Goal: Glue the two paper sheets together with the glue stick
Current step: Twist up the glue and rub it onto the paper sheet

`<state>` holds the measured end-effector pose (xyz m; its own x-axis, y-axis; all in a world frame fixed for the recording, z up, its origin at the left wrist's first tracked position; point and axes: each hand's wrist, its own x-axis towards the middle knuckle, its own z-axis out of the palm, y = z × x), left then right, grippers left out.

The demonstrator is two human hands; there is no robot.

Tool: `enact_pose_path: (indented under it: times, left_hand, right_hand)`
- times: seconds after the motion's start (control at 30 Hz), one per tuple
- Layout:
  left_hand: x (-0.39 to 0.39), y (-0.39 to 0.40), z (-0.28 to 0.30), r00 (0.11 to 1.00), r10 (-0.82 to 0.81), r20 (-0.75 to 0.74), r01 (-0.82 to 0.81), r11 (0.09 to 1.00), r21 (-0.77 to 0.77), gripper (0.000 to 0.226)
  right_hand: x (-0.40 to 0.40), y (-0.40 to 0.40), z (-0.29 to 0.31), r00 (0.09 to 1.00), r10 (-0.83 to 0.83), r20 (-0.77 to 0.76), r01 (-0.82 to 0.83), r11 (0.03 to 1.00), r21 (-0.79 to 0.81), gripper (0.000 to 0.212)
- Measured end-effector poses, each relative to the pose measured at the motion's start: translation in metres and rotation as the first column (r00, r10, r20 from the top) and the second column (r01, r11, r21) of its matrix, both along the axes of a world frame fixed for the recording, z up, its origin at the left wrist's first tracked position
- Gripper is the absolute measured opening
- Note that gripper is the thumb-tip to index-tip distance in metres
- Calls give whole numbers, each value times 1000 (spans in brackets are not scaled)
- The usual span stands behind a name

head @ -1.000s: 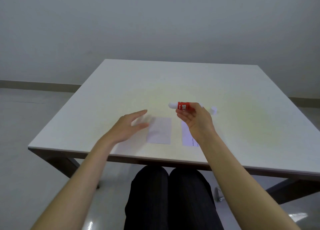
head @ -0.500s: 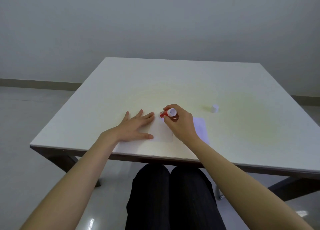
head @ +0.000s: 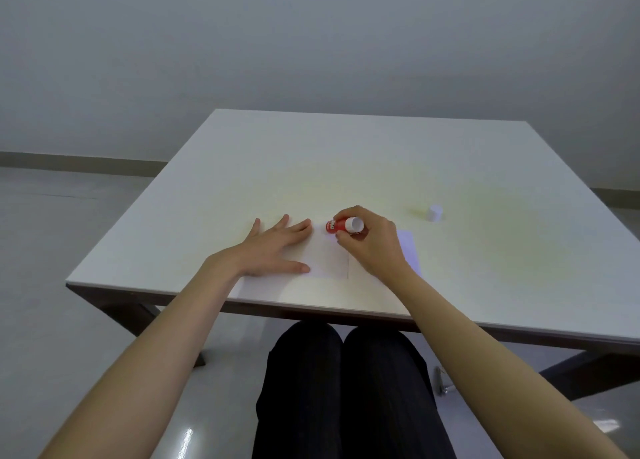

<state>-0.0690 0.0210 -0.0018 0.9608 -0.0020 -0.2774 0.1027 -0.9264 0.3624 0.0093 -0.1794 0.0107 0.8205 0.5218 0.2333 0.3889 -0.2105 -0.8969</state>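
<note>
On the white table (head: 346, 168), near its front edge, the left hand (head: 273, 247) lies flat with fingers spread, pressing down the left side of a white paper sheet (head: 329, 258). The right hand (head: 372, 242) is closed around a red glue stick (head: 341, 225), pinched between thumb and fingers and tilted so its red end points down-left at the far edge of that sheet while its white end faces the camera. A second paper sheet (head: 408, 247) lies just to the right, largely hidden behind the right hand and wrist. A small white cap (head: 434, 212) stands upright further right and back, well apart from both sheets. The stick's red label carries white print too small to read. Below the table's front edge, dark trousers (head: 339, 389) show between the forearms.
</note>
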Motion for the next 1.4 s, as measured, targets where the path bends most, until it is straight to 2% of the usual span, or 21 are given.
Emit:
enact_pose_path:
  times: [0.07,0.13,0.27,0.33,0.5,0.57,0.73,0.93,1.07,1.13,1.2,1.33,1.4]
  left_hand:
    - [0,0,0,1000,1,1,-1,1000,1,83]
    - [-1,0,-1,1000,7,10,-7,1000,-15,83]
    - [-2,-2,-1,1000,30,-3,-30,997,-71,83]
    - [-2,-2,1,999,27,-21,-28,998,-63,83]
    - [-2,0,1,999,18,-37,-20,997,-69,81]
    - [-2,1,-1,999,19,-35,-22,997,-74,82]
    - [-1,2,-2,999,23,-36,-25,997,-67,85]
    - [-3,1,0,999,26,-33,-29,995,-97,82]
    - [-3,0,1,999,28,-35,-32,995,-92,82]
    - [-3,-1,2,999,30,-35,-33,995,-95,82]
    - [-3,-1,2,999,31,-33,-35,994,-100,82]
    - [-4,-1,1,999,36,-28,-39,992,-117,81]
    - [-4,0,1,999,35,-22,-37,992,-118,82]
  right_hand:
    - [-1,-3,0,999,19,42,-19,1000,-20,18]
    - [-11,-6,-3,988,117,98,-111,992,-61,21]
    - [-21,-11,-5,958,280,55,-276,958,-76,22]
    - [-12,-15,-3,973,232,2,-231,971,-64,20]
    - [12,-24,0,998,-2,-69,-3,997,-79,17]
    - [9,-28,-1,998,22,-61,-28,995,-91,18]
    - [-3,-38,0,969,234,-75,-243,959,-148,22]
    - [9,-45,3,992,41,-123,-52,995,-87,20]
    - [4,-51,2,966,188,-179,-207,973,-97,21]
    - [4,-53,2,957,201,-212,-224,970,-93,20]
    - [8,-52,2,969,144,-202,-166,982,-92,19]
    - [15,-42,5,982,-95,-161,84,994,-73,18]
    - [13,-36,7,981,-133,-140,125,990,-69,16]
